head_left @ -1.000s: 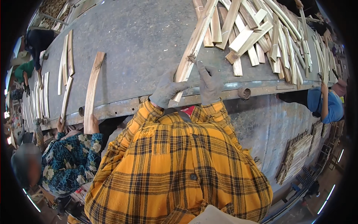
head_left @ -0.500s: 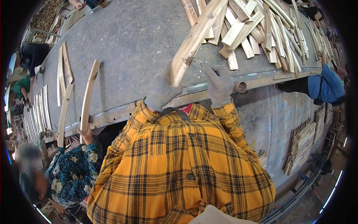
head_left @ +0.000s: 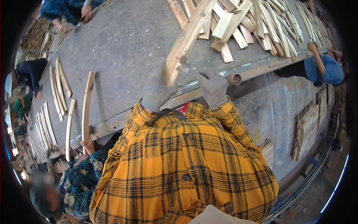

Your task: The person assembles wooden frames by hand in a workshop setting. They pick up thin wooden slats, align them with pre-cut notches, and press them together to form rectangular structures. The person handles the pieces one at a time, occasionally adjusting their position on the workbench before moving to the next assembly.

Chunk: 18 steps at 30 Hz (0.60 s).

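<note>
My left hand (head_left: pixel 158 89), in a grey work glove, grips the lower end of a long wooden slat (head_left: pixel 186 39) with knots and a rough dark patch near that end. The slat slants away over the metal table and reaches the top of the view. Just right of its lower end is my gloved right hand (head_left: pixel 213 89), apart from the wood. Its fingers are bent together toward the slat, and what they hold is too blurred to make out. Beside the right hand, at the table's edge, sits a small round brown-crusted cup (head_left: pixel 234 79).
A heap of loose slats (head_left: pixel 257 26) covers the table's far right. Separate slats (head_left: pixel 59 86) lie at the left. Close on my left a co-worker in a flowered sleeve (head_left: pixel 84 179) holds an upright slat (head_left: pixel 87 104). Another person in blue (head_left: pixel 324 69) stands at the right edge.
My right hand has drawn slightly away from the slat; the thin metal tool it held against the dark patch no longer shows clearly. The whole view has shifted a little.
</note>
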Tool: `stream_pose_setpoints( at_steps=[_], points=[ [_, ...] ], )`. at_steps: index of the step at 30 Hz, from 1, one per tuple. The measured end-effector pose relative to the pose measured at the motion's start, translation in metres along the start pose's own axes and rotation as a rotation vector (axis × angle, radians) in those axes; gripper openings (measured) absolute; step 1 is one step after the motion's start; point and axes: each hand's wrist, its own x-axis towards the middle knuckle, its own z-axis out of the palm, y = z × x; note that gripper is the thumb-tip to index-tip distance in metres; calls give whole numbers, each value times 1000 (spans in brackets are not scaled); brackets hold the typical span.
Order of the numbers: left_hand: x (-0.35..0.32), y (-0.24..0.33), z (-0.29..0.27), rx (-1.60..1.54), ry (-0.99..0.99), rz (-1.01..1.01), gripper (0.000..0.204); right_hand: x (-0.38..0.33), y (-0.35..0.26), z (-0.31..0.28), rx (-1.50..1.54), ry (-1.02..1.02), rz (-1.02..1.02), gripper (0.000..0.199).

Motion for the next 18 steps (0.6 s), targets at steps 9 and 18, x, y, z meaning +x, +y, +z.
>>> stream_pose_setpoints(
  at_steps=[9, 18],
  points=[
    [1, -7, 16, 6, -1, -2, 78, -51, 121, -89, -525, -602, 739, 18],
    [4, -7, 25, 88, -55, 125, 78, -38, 130, -41, -603, -911, 793, 19]
  ],
)
